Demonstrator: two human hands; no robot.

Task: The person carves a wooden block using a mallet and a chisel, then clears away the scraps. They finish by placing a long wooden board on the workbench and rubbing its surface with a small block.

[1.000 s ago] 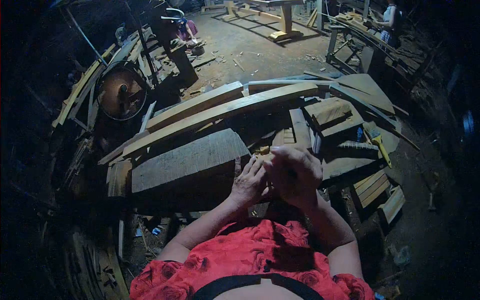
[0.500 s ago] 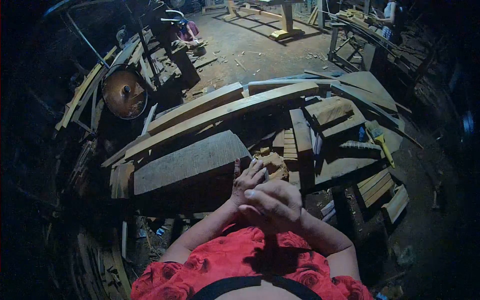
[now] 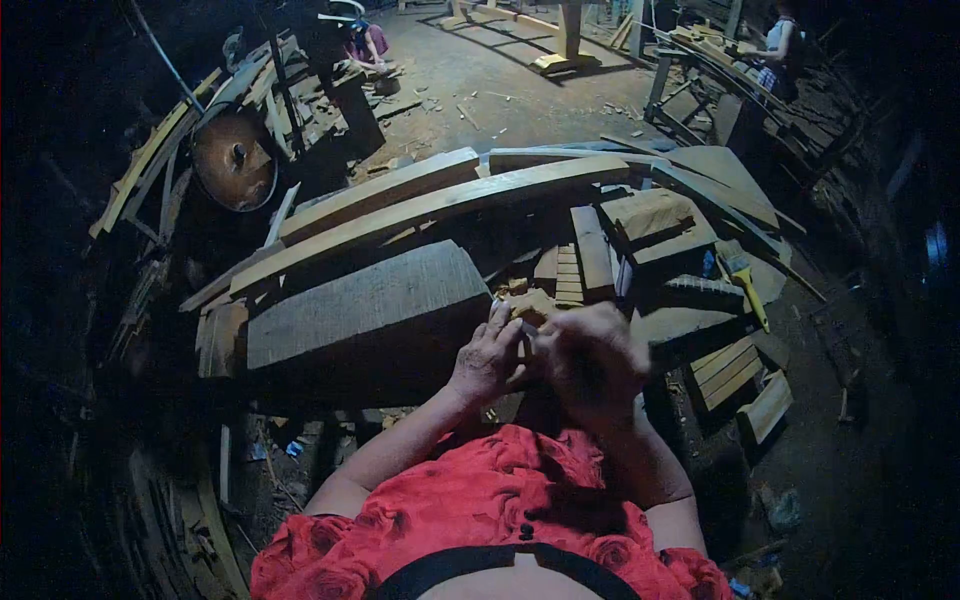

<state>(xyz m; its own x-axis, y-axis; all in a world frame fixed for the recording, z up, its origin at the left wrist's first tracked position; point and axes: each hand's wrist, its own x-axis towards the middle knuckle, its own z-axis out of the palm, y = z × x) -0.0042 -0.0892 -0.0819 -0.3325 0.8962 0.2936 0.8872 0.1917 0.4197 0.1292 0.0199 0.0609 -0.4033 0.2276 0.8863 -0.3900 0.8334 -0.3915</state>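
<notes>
In the head view my left hand (image 3: 487, 358) is at the near side of a small tan carved wood piece (image 3: 530, 305), its fingers bent together against something I cannot make out. My right hand (image 3: 595, 360), blurred, is close beside it on the right with its fingers curled; what it holds, if anything, is hidden. Left of my hands lies a thick grey wood block (image 3: 370, 305). Beyond the carved piece a slatted wood strip (image 3: 568, 275) lies beside an upright-looking board (image 3: 593, 248).
Long curved beams (image 3: 430, 212) run across the far side. A yellow-handled brush (image 3: 748, 290) lies at the right near a ribbed wood piece (image 3: 715, 287). A round rusty disc (image 3: 235, 160) stands at the left. Two people (image 3: 375, 45) (image 3: 780, 45) are farther back.
My right hand has moved away from my left wrist toward the right and is blurred. My left hand's fingers are now drawn closer together. The whole view has shifted slightly.
</notes>
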